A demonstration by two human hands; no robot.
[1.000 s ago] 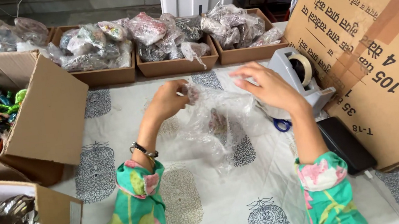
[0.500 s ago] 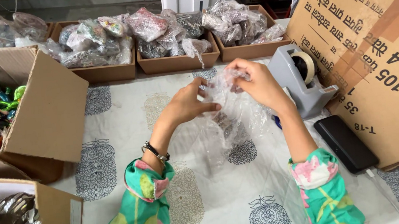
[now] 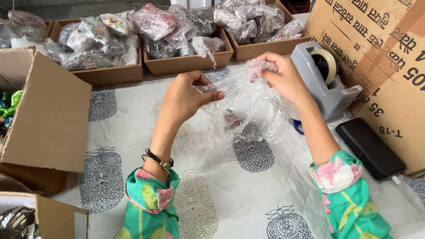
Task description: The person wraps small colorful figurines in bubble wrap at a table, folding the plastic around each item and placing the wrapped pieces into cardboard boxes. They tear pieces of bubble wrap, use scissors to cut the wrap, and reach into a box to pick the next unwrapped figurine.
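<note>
Left hand (image 3: pixel 186 93) and right hand (image 3: pixel 281 76) each pinch the mouth of a clear plastic bag (image 3: pixel 245 108) above the table (image 3: pixel 220 196); thin film may tear, spilling the small contents.

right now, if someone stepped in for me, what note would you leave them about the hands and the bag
Left hand: pinching the top edge of the clear plastic bag.
Right hand: gripping the other side of the bag's top, bunched.
Bag hangs above the printed cloth, with something small and dark inside; what it is cannot be told.
Tape dispenser stands just right of the right hand; black phone beside it.
Done: item is in the bag.
Left: the bag's top is not taped.
</note>
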